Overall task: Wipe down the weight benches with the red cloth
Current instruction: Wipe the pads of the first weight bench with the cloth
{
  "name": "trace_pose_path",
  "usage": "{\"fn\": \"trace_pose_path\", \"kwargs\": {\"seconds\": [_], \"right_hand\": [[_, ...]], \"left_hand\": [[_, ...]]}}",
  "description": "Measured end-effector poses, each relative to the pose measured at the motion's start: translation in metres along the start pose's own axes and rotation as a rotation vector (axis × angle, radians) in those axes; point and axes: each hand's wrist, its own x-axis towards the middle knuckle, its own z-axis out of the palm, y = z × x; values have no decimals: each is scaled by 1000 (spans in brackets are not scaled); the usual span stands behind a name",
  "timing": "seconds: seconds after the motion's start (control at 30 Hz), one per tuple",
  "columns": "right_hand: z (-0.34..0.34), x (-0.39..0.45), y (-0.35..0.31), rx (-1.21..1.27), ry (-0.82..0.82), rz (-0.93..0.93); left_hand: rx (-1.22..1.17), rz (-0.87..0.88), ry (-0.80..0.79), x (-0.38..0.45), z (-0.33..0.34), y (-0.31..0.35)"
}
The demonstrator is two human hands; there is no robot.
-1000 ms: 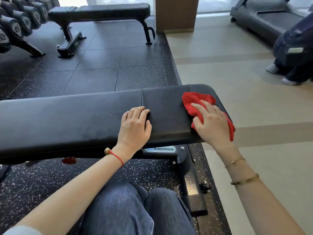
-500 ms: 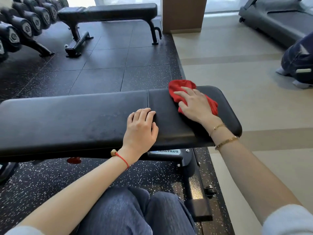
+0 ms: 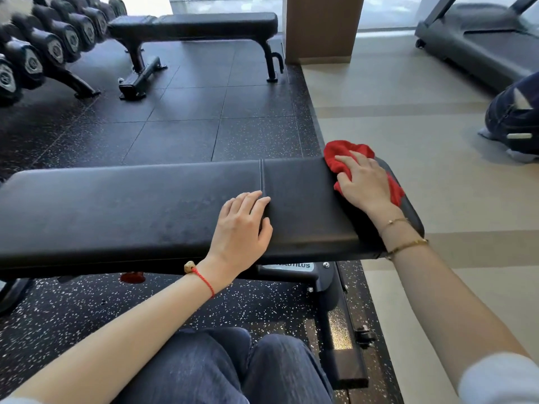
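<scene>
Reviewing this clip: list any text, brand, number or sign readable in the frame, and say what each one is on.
"NAUTILUS": on the light plate on the frame under the near bench; the first letters are hidden by the pad's edge, so only the later ones read.
Round end caps of the dumbbells on the rack: they carry markings, too blurred to read.
Far bench and treadmill: no text can be made out.
</scene>
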Motion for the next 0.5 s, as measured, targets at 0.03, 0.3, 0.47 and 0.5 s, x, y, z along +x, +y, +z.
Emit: {"fn": "trace_pose_path", "kwargs": {"seconds": [0.03, 0.3, 0.47, 0.5], "right_hand": [[2, 5, -8, -14, -21, -8], [13, -33, -68, 9, -100, -295], [10, -71, -68, 69, -124, -381], [10, -74, -66, 68, -130, -385]], "left_hand": [[14, -1, 5, -2, -2, -4], [65, -96, 64, -19, -11, -37], [48, -101, 71, -24, -13, -48], [43, -91, 72, -24, -12, -50]]}}
